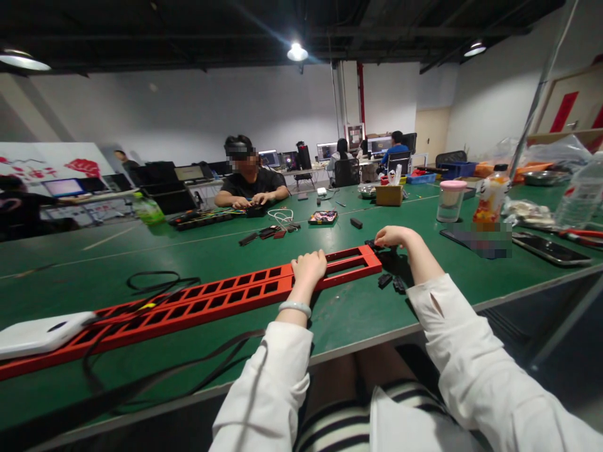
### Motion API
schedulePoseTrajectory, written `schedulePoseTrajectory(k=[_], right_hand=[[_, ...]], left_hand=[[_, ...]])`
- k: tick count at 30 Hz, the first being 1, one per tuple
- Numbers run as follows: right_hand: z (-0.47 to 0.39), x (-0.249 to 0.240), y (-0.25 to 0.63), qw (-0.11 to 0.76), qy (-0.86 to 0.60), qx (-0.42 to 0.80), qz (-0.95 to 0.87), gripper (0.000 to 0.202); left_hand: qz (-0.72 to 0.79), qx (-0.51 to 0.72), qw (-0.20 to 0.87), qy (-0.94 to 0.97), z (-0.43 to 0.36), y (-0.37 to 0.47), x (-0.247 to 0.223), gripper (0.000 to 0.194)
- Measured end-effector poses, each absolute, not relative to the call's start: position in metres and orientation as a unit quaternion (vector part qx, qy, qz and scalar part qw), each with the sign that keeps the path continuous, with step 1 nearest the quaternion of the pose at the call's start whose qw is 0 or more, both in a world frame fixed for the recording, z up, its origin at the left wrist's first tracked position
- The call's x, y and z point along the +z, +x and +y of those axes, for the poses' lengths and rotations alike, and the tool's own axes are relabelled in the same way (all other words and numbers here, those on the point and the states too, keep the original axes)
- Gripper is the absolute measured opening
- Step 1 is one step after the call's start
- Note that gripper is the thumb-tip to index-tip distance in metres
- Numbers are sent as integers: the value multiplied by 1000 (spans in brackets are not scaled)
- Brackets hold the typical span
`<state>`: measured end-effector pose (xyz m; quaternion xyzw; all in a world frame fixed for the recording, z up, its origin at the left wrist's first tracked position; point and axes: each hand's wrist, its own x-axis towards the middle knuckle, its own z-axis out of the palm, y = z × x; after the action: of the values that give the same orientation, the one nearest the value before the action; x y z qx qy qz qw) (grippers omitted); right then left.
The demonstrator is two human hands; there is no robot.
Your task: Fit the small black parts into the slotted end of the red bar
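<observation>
Fingers of the left hand: curled over the red slotted frame, tips mostly hidden behind the knuckles. Fingers of the right hand: bent down at dark parts by the frame's right end; whether they pinch one cannot be told.

Frame: lying along the near edge of the green worktop, two rows of openings, left end cut off by the view. Over its left part, a white device, also cut off, and a black cable; a blurred black strap crosses the near edge.

Black pieces: two, just beside the frame's right end, toward the near edge; fine form unclear.

Toward the right edge: lidded cup, orange-labelled bottle, phone, and a flat dark item partly masked by pixelation. Bottle label: unreadable.

Across the worktop: a person, face pixelated, both hands at a black object, details indistinct; green bottle, blurred, to one side. Background: white board with red marks, illegible.
</observation>
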<state>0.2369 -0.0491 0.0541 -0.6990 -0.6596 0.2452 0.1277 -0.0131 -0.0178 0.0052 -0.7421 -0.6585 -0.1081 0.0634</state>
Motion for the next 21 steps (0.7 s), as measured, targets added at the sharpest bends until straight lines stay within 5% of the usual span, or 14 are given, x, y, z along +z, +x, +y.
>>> schedulePoseTrajectory(k=[6,11,14,17,21], right_hand=[[-156,78,211,379,-632,129,-663,31],[-259,1,160,161,-447,334,-814,36],[-273,-82,125,38,-511,317,-798,88],[-268,-140,100,5,-521,311,-795,92],[-266,-160,82,-9,-534,271,-801,88]], left_hand=[[-657,-106,59,-744,-21,-14,6,55],[-660,-101,58,-742,-24,-13,6,53],[-657,-105,57,-745,-24,-14,5,52],[-653,-111,62,-746,-23,-14,5,53],[-656,-104,66,-745,-23,-14,4,54]])
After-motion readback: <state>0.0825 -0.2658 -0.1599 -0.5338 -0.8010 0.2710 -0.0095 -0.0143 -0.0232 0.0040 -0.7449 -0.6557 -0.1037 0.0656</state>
